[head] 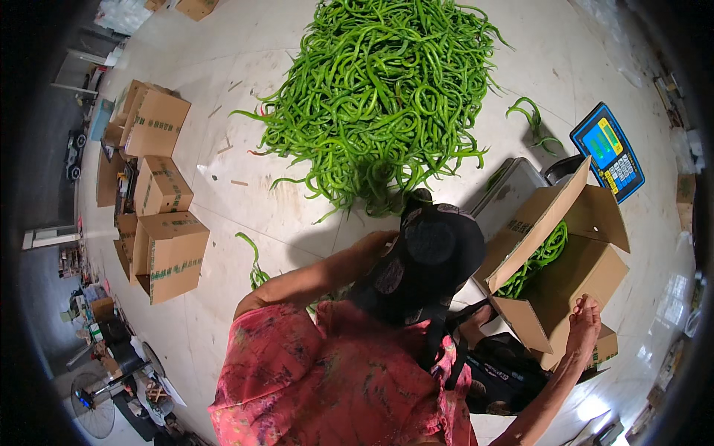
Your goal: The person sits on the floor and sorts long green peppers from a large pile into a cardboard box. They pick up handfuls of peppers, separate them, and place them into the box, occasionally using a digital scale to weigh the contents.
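My right hand (585, 315), fingers curled together, is at the near side of an open cardboard box (591, 267); whether it grips anything is too small to tell. Long green peppers (538, 262) lie inside that box, partly behind a raised flap. My left arm reaches forward, and its hand is mostly hidden beside my black-clad knee (429, 245). Ahead on the floor spreads a large heap of long green peppers (385, 95). Beyond the box are a metal scale platform (513, 184) and its blue-framed keypad display (608, 151).
Several cardboard boxes (173, 256) stand at the left. A few loose peppers (532, 120) lie near the scale, and others (256, 273) beside my left arm. A wheel (92, 404) and assorted household items line the lower left. Small scraps (239, 183) dot the tiled floor.
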The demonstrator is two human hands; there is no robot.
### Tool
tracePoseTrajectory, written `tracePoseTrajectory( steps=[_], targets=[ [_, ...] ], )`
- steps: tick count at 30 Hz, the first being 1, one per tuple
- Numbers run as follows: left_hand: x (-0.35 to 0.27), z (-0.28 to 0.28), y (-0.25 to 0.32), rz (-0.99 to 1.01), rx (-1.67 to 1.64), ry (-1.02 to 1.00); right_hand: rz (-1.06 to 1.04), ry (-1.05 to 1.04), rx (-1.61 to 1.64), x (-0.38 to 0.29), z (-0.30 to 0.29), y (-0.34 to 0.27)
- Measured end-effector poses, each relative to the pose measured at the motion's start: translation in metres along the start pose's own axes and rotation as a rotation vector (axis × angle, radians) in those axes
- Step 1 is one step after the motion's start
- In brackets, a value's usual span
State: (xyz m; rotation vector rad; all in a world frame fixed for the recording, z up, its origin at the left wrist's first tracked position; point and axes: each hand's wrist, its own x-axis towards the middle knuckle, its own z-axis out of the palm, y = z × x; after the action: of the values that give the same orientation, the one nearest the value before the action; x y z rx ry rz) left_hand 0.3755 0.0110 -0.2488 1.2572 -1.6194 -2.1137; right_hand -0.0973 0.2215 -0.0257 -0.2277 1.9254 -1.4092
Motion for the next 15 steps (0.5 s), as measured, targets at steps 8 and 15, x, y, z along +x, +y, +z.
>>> tracePoseTrajectory(
  steps=[8, 15],
  targets=[
    [0.006, -0.048, 0.086, 0.194, 0.053, 0.090, 0.028, -0.057, -0.024, -0.001, 0.016, -0.001],
    [0.107, -0.173, 0.118, 0.256, 0.406, 0.830, 0.050, -0.006, -0.051, -0.003, 0.021, 0.007]
  ],
)
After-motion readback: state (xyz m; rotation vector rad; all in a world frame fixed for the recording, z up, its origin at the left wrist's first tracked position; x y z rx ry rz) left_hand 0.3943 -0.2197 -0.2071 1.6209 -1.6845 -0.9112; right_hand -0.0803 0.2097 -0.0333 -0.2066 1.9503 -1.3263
